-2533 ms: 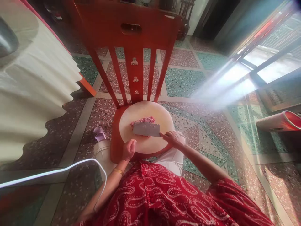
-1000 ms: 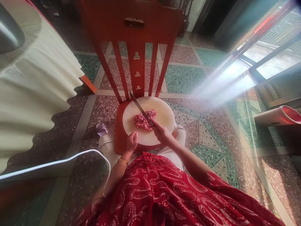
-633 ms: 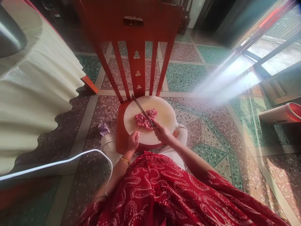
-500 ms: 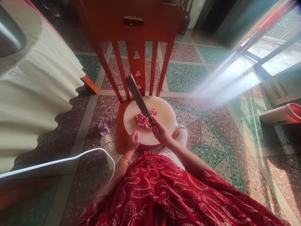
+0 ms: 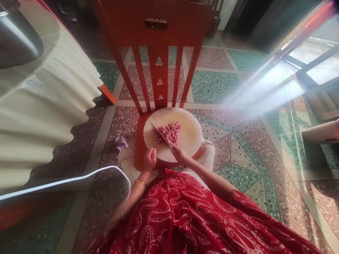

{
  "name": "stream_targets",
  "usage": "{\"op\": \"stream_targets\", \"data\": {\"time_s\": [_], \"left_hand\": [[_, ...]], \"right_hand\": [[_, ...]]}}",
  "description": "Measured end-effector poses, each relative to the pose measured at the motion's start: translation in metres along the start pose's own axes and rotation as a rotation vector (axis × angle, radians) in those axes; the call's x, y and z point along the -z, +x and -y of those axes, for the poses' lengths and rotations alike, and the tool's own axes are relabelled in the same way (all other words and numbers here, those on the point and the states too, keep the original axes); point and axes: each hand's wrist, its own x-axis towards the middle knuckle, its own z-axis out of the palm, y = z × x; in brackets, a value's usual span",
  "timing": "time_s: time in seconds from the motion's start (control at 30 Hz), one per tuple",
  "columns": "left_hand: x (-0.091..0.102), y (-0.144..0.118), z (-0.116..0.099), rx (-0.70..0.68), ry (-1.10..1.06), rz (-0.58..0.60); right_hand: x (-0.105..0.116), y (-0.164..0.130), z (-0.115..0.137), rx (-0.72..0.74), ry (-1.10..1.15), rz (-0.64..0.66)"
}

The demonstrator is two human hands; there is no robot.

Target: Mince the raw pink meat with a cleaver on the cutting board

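While the right hand (image 5: 179, 154) grips a cleaver (image 5: 160, 134), the left hand (image 5: 149, 159) rests curled at the near edge of a round board (image 5: 189, 132).

Closed around the handle, the right hand sets the blade edge-down, slanting away and to its left, into the near-left side of a heap of minced meat (image 5: 169, 132). That pink heap lies on the middle of the pale board, just ahead of the right hand and ahead and to the right of the left one. Fingers folded into a loose fist, the left hand holds nothing and touches the board's rim, with a gold bangle (image 5: 140, 182) on its wrist. Under both hands, the board sits on the seat of a red wooden chair (image 5: 159, 42), whose slatted back rises beyond the meat. Left of the left hand, a white cable (image 5: 79, 177) curves over the speckled floor (image 5: 212, 83).
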Motion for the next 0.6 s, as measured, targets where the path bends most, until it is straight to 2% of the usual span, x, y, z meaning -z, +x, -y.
{"op": "stream_targets", "data": {"time_s": [0.07,0.2,0.27,0.43,0.6], "left_hand": [[0.004,0.0,0.003,-0.005,-0.01,0.005],[0.007,0.001,0.008,0.01,-0.044,0.005],[0.006,0.001,0.01,0.02,-0.043,-0.001],[0.005,-0.001,0.01,0.04,-0.04,0.009],[0.008,-0.001,0.005,0.066,-0.075,-0.01]], "right_hand": [[0.001,-0.003,0.001,-0.082,-0.035,0.049],[0.011,-0.007,0.018,0.101,0.014,-0.029],[0.008,-0.007,0.018,0.124,0.013,-0.031],[-0.003,-0.009,0.0,-0.116,-0.075,0.084],[0.008,-0.02,0.018,0.058,-0.142,0.048]]}}
